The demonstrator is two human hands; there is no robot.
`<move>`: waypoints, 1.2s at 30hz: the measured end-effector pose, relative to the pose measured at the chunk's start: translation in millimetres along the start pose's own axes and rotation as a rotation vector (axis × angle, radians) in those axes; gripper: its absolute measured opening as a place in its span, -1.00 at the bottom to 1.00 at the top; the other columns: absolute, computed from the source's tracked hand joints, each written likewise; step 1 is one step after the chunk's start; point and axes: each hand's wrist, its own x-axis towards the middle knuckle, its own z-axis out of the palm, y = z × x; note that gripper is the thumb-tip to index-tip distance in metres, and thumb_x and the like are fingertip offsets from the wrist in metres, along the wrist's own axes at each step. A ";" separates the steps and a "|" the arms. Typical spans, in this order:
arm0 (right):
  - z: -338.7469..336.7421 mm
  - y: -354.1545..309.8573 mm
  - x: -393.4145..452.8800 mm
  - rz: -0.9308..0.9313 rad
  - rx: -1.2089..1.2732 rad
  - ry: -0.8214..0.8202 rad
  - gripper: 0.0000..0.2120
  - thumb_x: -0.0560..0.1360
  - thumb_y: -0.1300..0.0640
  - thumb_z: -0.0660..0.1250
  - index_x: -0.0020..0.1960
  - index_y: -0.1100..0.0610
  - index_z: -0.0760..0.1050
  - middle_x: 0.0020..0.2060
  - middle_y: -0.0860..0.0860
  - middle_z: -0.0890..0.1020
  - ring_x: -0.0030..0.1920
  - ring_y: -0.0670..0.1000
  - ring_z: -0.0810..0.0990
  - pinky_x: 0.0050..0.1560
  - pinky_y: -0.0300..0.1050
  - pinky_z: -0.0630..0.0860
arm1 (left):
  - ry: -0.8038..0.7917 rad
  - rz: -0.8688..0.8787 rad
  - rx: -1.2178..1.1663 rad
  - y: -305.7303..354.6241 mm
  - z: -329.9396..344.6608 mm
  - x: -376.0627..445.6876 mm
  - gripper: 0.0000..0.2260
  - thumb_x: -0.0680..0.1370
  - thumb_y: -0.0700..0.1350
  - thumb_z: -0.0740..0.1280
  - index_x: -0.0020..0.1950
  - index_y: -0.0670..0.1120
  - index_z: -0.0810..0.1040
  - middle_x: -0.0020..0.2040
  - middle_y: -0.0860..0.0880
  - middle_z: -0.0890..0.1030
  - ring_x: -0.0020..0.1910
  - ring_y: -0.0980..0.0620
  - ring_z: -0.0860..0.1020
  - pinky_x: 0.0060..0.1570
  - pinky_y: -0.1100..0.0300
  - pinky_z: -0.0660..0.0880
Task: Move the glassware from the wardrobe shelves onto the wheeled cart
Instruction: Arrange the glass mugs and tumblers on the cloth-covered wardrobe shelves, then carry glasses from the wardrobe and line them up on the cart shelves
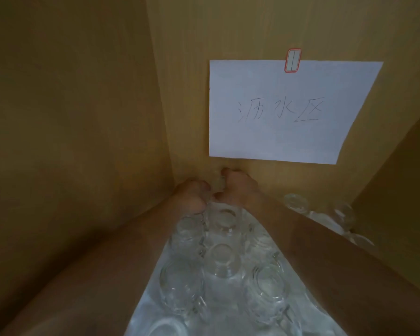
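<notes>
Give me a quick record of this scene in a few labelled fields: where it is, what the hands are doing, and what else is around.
place: inside a wooden wardrobe shelf
left hand: fingers curled, reaching to the back corner
right hand: curled round a small clear glass at the back wall
glassware: many clear glasses, upside down, on a pale sheet
more glasses: right of the right arm
sign: white paper with handwritten characters, held by a red-edged sticker
cart: not in view
</notes>
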 end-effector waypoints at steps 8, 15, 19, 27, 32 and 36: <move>7.9 -0.5 5.6 0.008 -0.062 -0.007 -0.29 0.28 -0.05 0.60 0.30 0.14 0.37 0.11 0.08 0.60 0.17 0.17 0.56 0.05 0.00 0.57 | -0.052 -0.051 0.025 -5.1 0.8 1.9 -0.34 0.37 -0.27 0.58 0.42 0.04 0.49 0.36 0.00 0.50 0.25 -0.04 0.54 0.20 0.17 0.52; 2.3 -2.5 4.6 0.006 0.005 0.081 -0.34 0.25 -0.13 0.57 0.25 0.08 0.45 0.10 0.03 0.64 0.14 0.11 0.61 0.09 -0.01 0.60 | 0.002 -0.056 0.071 5.0 -13.5 -11.5 -0.27 0.35 -0.34 0.60 0.47 -0.04 0.46 0.41 -0.06 0.47 0.34 -0.09 0.49 0.26 0.18 0.46; -13.9 -6.9 2.0 -0.006 0.035 0.153 -0.31 0.23 -0.11 0.56 0.26 0.10 0.42 0.10 0.05 0.61 0.14 0.10 0.59 0.04 -0.05 0.57 | 0.092 -0.025 0.074 17.0 -31.5 -19.9 -0.21 0.33 -0.31 0.61 0.51 -0.03 0.43 0.47 -0.09 0.41 0.38 -0.08 0.45 0.32 0.22 0.42; -55.9 -30.9 -49.7 -0.019 -0.073 0.402 -0.27 0.27 -0.14 0.58 0.32 0.01 0.34 0.06 0.09 0.50 0.10 0.15 0.46 -0.13 -0.06 0.34 | 0.321 0.166 0.156 36.9 -62.0 -67.9 -0.28 0.24 -0.31 0.58 0.38 0.02 0.56 0.26 -0.13 0.43 0.18 -0.17 0.53 0.16 0.14 0.53; -93.4 -45.1 -102.9 0.016 0.032 0.611 -0.16 0.32 -0.15 0.57 0.46 0.01 0.25 0.14 0.14 0.49 0.18 0.19 0.42 -0.03 -0.01 0.38 | 0.501 0.272 0.166 54.0 -86.0 -107.9 -0.29 0.20 -0.16 0.62 0.33 0.08 0.57 0.19 -0.10 0.44 0.11 -0.13 0.54 0.08 0.07 0.60; -113.7 -57.7 -154.3 0.050 0.085 0.730 -0.14 0.39 -0.17 0.53 0.56 -0.05 0.20 0.25 0.15 0.40 0.28 0.20 0.34 0.17 0.06 0.42 | 0.676 0.333 -0.018 66.1 -98.4 -150.2 -0.30 0.13 -0.10 0.62 0.26 0.12 0.58 0.15 -0.04 0.44 0.09 -0.14 0.55 0.08 0.05 0.60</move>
